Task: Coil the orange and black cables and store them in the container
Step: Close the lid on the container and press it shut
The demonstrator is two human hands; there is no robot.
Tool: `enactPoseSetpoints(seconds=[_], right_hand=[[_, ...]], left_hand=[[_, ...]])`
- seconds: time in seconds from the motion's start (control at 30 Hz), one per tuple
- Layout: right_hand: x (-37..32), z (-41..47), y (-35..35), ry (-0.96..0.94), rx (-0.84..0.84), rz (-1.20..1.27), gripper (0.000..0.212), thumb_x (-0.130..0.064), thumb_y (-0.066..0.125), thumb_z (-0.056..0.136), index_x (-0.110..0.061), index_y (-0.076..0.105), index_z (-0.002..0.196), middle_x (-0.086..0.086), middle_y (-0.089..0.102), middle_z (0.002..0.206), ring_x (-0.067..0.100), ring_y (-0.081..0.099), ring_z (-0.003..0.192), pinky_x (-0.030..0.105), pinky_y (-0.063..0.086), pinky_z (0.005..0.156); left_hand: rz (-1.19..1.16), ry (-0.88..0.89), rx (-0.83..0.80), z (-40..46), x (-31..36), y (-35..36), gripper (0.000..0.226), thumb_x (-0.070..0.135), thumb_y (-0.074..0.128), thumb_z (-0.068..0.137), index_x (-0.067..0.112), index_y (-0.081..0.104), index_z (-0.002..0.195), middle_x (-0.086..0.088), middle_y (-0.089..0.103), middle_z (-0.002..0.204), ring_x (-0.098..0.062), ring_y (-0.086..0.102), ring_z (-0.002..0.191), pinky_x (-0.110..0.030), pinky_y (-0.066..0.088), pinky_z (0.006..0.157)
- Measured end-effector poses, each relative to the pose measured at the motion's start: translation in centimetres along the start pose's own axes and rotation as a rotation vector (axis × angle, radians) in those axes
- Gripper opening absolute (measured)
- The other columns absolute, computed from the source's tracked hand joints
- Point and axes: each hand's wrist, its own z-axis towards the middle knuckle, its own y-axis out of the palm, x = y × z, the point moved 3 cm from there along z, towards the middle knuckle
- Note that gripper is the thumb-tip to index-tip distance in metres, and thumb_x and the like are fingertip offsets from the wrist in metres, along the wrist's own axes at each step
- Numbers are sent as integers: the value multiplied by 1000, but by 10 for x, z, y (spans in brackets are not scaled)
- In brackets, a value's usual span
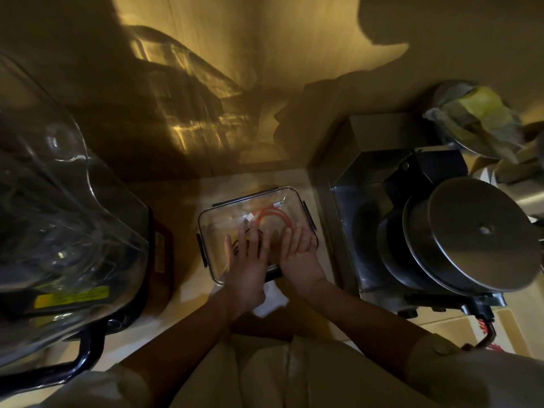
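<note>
A clear rectangular container (pixel 207 220) with black side clips stands on the counter in the middle. Inside it lies the coiled orange cable (pixel 275 217) with white plugs at its ends. The black cable (pixel 235 249) lies in the near left part, mostly hidden under my left hand (pixel 245 260). That hand is spread flat, palm down, over the container. My right hand (pixel 300 254) rests open, palm turned inward, at the container's near right edge. Neither hand grips anything.
A large clear blender jug (pixel 59 201) on a dark base crowds the left. A steel machine with a round metal lid (pixel 482 234) stands close on the right. A white cloth (pixel 272 301) lies under my wrists. The wall rises just behind the container.
</note>
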Motion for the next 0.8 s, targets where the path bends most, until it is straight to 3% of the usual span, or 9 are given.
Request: enactPoseSetpoints(seconds=[0.1,0.23,0.33,0.43,0.6,0.8], right_hand=[[0,-2,3,6,14,10,70,-21,34,103,15,-8,146,47,-4,150,61,6,141,64,17,115],[7,-2,2,-43,-13,6,72,-23,34,103,12,-12,146,44,-6,152,59,3,143,62,17,117],[14,1,0,-75,-29,24,69,-19,34,103,9,-11,148,42,-4,153,56,6,144,60,18,118],[17,3,2,-72,-26,24,63,-13,31,104,9,-9,148,42,0,154,55,10,144,59,20,117],[16,4,7,-82,-7,23,65,-13,34,104,8,-8,149,41,3,154,54,15,144,57,23,117],[15,9,3,-76,0,36,67,-17,39,103,8,-2,150,41,10,154,52,19,144,55,29,116]], left_hand=[[-31,-4,-13,-1,0,-3,123,16,68,65,14,-19,152,-16,-36,155,-42,-35,140,-67,-6,114],[-36,20,-7,0,-5,-2,120,12,69,73,18,-21,152,-12,-36,155,-39,-36,140,-63,-12,115],[-23,39,52,3,-12,4,114,14,74,75,21,-7,155,-11,-23,160,-36,-26,144,-63,-2,114],[-13,43,63,5,-15,10,116,31,85,68,21,9,155,-12,-9,162,-38,-11,147,-64,9,113],[-45,56,84,4,-15,11,110,32,77,79,27,-3,155,-5,-23,160,-37,-20,147,-56,-9,114],[8,95,123,12,-27,5,121,44,84,65,32,0,152,-3,-13,160,-35,-5,149,-55,1,115]])
